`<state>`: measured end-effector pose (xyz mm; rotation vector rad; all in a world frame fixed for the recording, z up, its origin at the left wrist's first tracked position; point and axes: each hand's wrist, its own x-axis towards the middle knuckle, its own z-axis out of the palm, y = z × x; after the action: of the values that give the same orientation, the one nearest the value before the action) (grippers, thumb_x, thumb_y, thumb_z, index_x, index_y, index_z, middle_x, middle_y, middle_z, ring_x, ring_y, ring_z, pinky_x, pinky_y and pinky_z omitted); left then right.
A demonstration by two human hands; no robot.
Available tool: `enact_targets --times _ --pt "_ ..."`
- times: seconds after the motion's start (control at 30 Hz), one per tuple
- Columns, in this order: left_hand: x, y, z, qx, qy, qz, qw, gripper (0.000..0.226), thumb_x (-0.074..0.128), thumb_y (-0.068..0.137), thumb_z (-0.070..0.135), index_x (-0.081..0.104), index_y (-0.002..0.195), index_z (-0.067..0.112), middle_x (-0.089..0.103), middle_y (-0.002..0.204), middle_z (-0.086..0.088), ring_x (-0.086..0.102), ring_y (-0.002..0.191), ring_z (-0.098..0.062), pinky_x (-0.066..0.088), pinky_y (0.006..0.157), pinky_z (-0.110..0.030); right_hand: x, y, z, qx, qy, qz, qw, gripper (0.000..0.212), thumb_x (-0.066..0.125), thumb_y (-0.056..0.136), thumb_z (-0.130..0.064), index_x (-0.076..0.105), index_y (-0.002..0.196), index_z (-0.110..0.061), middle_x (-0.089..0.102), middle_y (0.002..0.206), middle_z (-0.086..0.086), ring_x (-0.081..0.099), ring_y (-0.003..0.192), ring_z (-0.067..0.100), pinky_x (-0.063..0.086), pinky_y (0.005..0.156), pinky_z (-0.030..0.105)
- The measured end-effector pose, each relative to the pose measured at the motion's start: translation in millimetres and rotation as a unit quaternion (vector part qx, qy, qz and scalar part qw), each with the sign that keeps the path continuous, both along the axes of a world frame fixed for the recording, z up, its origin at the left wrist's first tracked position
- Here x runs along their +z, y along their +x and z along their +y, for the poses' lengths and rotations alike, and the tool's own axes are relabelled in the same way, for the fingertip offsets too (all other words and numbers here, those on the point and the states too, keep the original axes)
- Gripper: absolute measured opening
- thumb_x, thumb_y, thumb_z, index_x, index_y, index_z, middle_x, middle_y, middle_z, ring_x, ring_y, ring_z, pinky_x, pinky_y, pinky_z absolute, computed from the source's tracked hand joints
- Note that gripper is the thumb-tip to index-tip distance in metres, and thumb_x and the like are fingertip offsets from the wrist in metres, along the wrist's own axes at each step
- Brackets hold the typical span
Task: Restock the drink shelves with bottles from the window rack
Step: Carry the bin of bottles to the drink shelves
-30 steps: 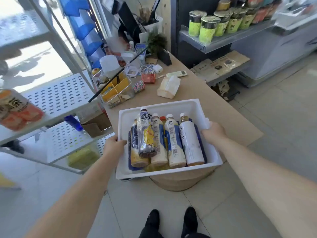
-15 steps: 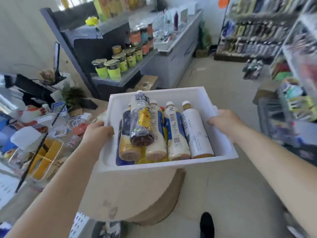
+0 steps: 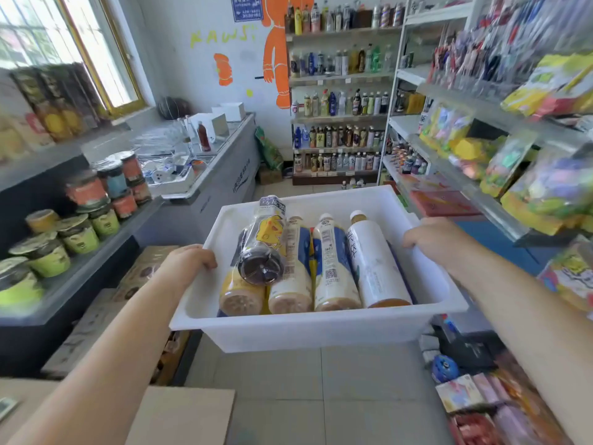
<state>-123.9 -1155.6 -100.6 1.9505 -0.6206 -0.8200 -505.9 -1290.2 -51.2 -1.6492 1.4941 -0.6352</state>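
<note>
Head view: white bin (image 3: 308, 332) carried at waist height, facing the drink shelves (image 3: 337, 118) well ahead. Left hand (image 3: 189, 260) and right hand (image 3: 431, 237) each clamp a side rim. The bottles (image 3: 330, 261) lie loose; load probably heavy, apt to roll.

Stacked noodle cups (image 3: 80, 234) left, chest freezer (image 3: 221, 175) beyond, snack packets (image 3: 545, 184) right.

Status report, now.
Left hand, right hand: each has a grip on white plastic bin. Bottles lying inside. Aisle to drink shelves open.
</note>
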Motion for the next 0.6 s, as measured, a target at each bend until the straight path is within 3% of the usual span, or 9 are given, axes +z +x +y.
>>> enact_targets --times 0.1,0.23,0.43,0.6 --pt "14 3 -81 0.006 -0.028 0.018 0.999 0.039 0.064 0.021 0.020 0.069 0.059 0.011 0.062 0.079 -0.016 0.057 0.076 -0.028 0.052 0.076 -0.045 10 5 -82 -0.021 -0.016 0.020 0.999 0.022 0.067 0.079 -0.010 0.047 0.069 -0.009 0.043 0.078 0.007 0.039 0.068 0.023 0.026 0.058 0.033" --pt "35 10 -191 -0.011 -0.043 0.005 0.999 0.004 0.068 0.048 0.011 0.065 0.050 0.013 0.062 0.078 -0.016 0.057 0.077 -0.031 0.050 0.078 -0.041 9 24 -184 -0.035 0.000 0.004 0.999 0.019 0.063 0.081 -0.009 0.047 0.072 -0.009 0.043 0.076 0.010 0.039 0.065 0.023 0.025 0.056 0.031" --pt "20 83 -390 -0.045 -0.053 0.014 0.997 0.015 0.063 0.063 -0.002 0.069 0.074 0.006 0.066 0.090 -0.021 0.061 0.079 -0.035 0.054 0.080 -0.047 -2 86 -359 -0.065 0.004 -0.005 0.998 0.026 0.062 0.078 -0.006 0.038 0.068 -0.010 0.033 0.074 0.007 0.029 0.062 0.020 0.020 0.056 0.031" --pt "36 130 -554 -0.071 -0.082 0.017 0.994 0.017 0.064 0.053 0.004 0.067 0.069 0.006 0.063 0.083 -0.020 0.058 0.078 -0.030 0.053 0.079 -0.049 12 137 -505 -0.110 0.003 -0.028 0.993 0.025 0.060 0.078 -0.010 0.035 0.074 -0.012 0.030 0.071 0.004 0.026 0.060 0.020 0.017 0.057 0.031"
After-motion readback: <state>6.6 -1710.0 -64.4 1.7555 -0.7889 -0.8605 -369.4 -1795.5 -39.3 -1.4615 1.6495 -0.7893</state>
